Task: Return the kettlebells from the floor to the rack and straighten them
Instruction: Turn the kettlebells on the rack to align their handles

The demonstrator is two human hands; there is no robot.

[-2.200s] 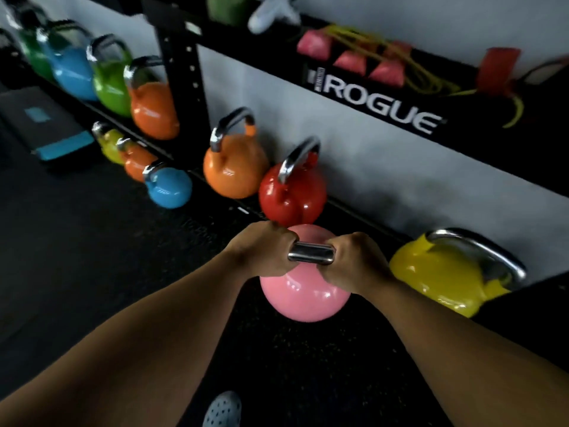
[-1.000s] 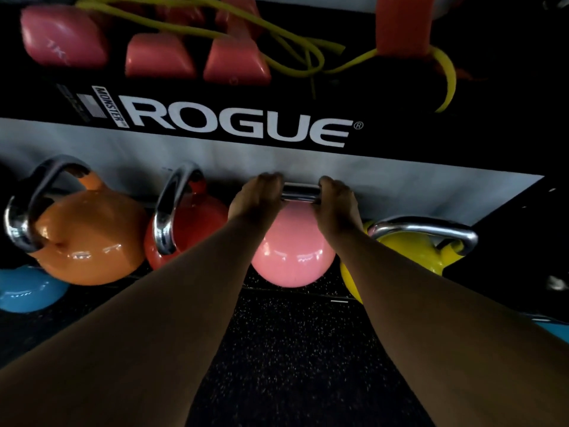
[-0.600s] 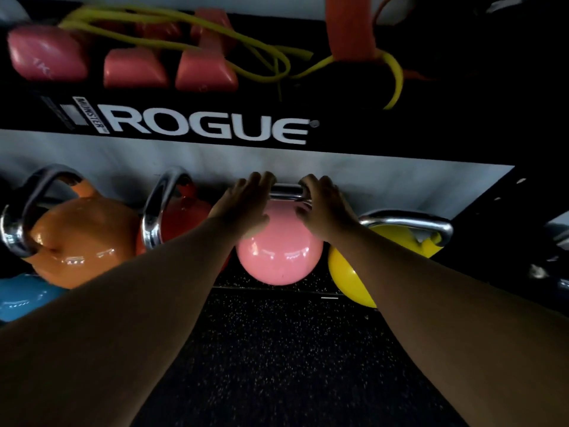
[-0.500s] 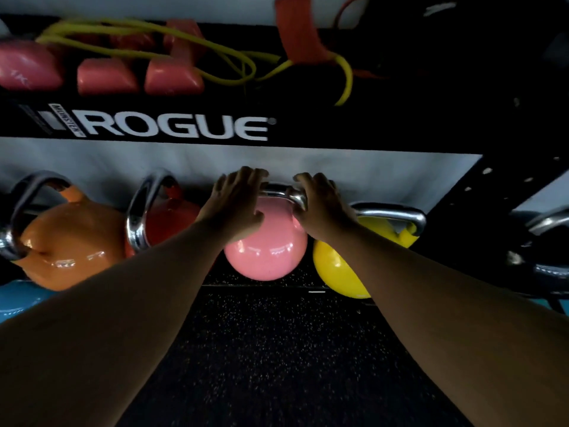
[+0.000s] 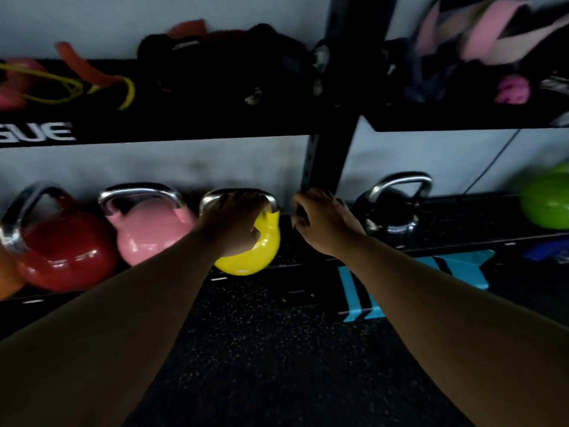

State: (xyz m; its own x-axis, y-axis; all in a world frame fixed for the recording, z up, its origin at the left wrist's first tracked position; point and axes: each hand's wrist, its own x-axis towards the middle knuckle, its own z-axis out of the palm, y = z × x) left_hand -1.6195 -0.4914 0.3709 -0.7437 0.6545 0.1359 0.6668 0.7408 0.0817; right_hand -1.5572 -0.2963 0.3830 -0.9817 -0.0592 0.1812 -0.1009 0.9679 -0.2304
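The pink kettlebell [image 5: 147, 232] stands upright on the rack's low shelf [image 5: 295, 265], between a red kettlebell [image 5: 61, 254] and a yellow kettlebell [image 5: 249, 257]. My left hand [image 5: 234, 220] lies over the yellow kettlebell's steel handle with the fingers curled on it. Just right of the yellow one, my right hand [image 5: 323, 223] hovers with fingers apart and holds nothing. It sits at the foot of the black rack upright [image 5: 329, 149]. Right of the upright stands a black kettlebell [image 5: 394, 217], and a green kettlebell [image 5: 545, 204] is at the far right.
The upper shelf [image 5: 215, 124] overhangs the kettlebells and carries bands, straps and dark gear. A blue-striped object [image 5: 415, 272] lies on the floor under the shelf at the right. Black rubber floor [image 5: 261, 349] stretches toward me.
Both hands have let go of the pink kettlebell, which now stands on the shelf. The view swung right; my left hand went to the yellow kettlebell's handle and my right hand moved beside the upright.
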